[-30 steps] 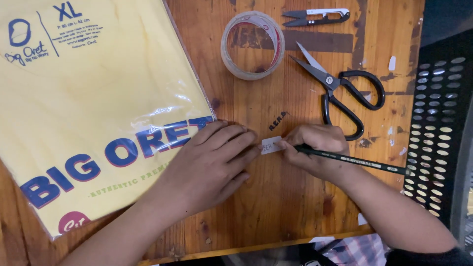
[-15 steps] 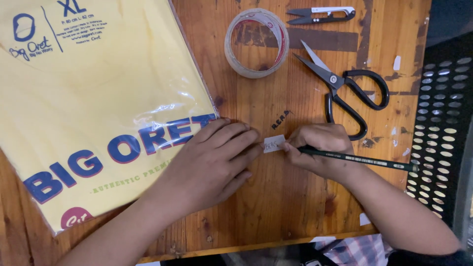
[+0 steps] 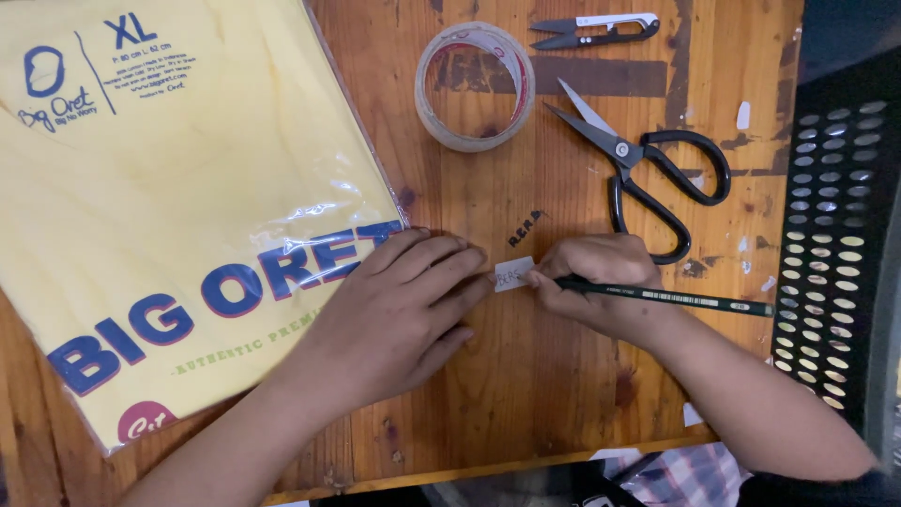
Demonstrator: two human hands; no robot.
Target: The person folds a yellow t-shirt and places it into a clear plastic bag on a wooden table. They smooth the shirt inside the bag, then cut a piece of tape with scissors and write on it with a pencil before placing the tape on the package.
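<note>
Head view: clear plastic bag [image 3: 357,202] w/ folded yellow shirt [image 3: 160,207] inside, on wood table [image 3: 526,394]. Left hand [image 3: 394,314] flat, fingers pinning small white paper slip [image 3: 513,273]. Right hand [image 3: 591,282] closed round dark pencil [image 3: 676,299], tip at slip. Tape ring [image 3: 475,86], black scissors [image 3: 638,169] beyond. Vs 1 s ago: hands barely moved.

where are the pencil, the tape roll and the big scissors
pencil [image 3: 666,298], head view, middle of its dark shaft
tape roll [image 3: 424,103], head view, left wall of the clear ring
big scissors [image 3: 620,151], head view, pivot screw
</note>
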